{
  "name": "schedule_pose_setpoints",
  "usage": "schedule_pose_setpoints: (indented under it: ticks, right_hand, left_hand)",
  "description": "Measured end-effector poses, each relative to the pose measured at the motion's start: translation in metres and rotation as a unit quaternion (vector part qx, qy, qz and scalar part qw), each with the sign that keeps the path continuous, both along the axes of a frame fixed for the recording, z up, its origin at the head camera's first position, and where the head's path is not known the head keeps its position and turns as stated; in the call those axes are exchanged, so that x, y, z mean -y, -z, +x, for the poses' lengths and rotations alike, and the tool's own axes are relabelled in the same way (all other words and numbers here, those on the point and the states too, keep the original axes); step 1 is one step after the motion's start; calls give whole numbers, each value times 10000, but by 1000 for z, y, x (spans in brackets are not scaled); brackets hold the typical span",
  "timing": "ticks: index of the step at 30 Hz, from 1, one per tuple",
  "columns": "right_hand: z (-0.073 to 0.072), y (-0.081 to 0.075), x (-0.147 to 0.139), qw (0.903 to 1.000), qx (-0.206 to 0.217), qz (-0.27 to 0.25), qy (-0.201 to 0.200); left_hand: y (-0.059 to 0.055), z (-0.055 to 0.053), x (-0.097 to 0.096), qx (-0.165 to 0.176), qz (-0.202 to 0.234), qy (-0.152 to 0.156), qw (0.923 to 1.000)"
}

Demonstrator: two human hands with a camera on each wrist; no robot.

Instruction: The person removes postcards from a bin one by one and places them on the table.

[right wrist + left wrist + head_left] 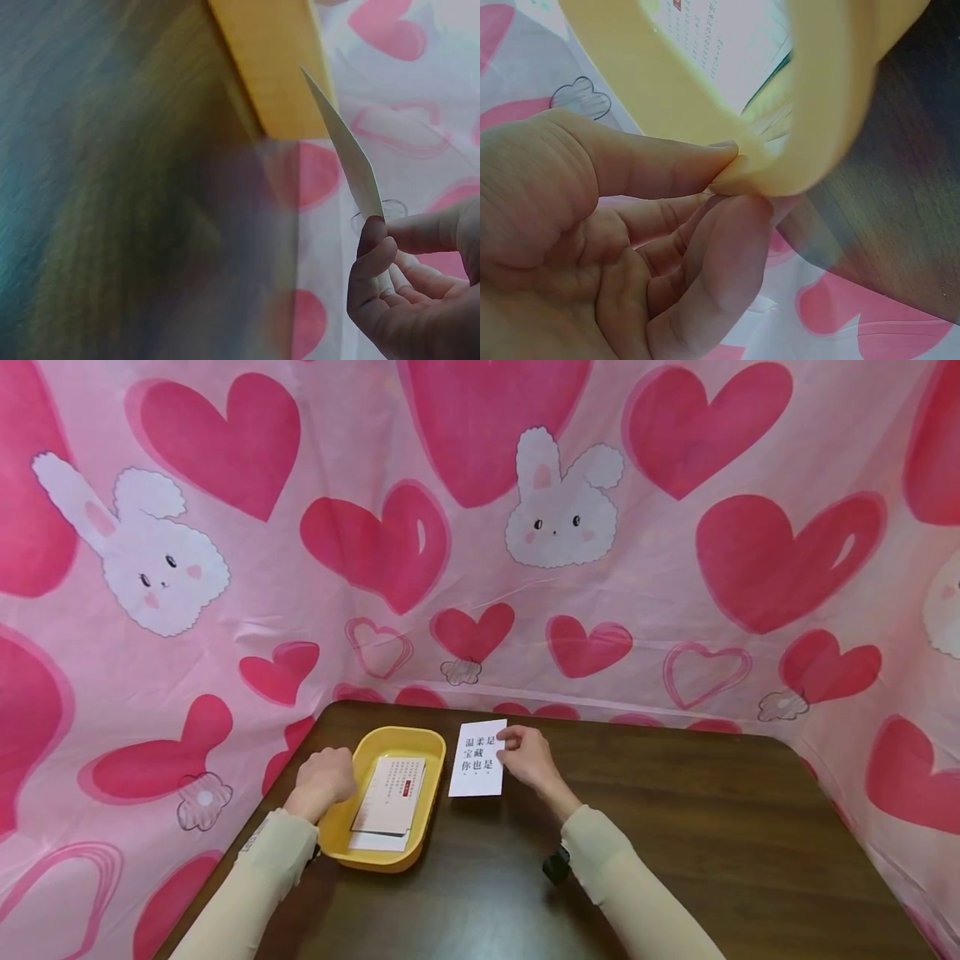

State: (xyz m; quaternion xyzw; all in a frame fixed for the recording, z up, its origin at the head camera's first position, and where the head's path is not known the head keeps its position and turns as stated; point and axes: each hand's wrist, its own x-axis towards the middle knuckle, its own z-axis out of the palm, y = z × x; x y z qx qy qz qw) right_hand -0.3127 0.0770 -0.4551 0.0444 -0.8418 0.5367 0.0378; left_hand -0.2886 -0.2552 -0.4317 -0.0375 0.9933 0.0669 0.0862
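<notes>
A yellow plastic tray (429, 810) stands at the left of the table, with printed cards (390, 793) lying inside it. On the tray's left rim is my left hand (326, 781); in the left wrist view its thumb and fingers pinch the yellow rim (780, 169). To the right of the tray, my right hand (528, 760) pinches a white card (477, 781) by its right edge. Large dark Chinese characters are printed on the card's face. The right wrist view shows that card (349, 154) nearly edge-on, between thumb and fingers, held upright.
The dark brown wooden table (675, 827) stretches away to the right. Pink cloth (465, 552) with hearts and rabbit faces hangs behind the table and at both sides. A black band (557, 865) sits at the right wrist.
</notes>
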Motion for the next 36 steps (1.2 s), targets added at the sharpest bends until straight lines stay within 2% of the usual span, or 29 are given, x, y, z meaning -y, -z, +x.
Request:
schedule_pose_setpoints:
  ticks: [7, 14, 31, 36]
  right_hand:
    - [-2, 18, -8, 9993, 43, 383, -16]
    - [-4, 33, -10, 9985, 208, 496, -62]
    - [-2, 44, -4, 9942, 506, 934, -164]
    - [-3, 48, -5, 9926, 441, 1106, -232]
  left_hand:
    - [-2, 3, -1, 45, 45, 18, 10000]
    - [-1, 5, 1, -21, 91, 31, 10000]
    - [-1, 2, 1, -66, 130, 91, 9999]
    - [-1, 3, 1, -43, 185, 94, 9998]
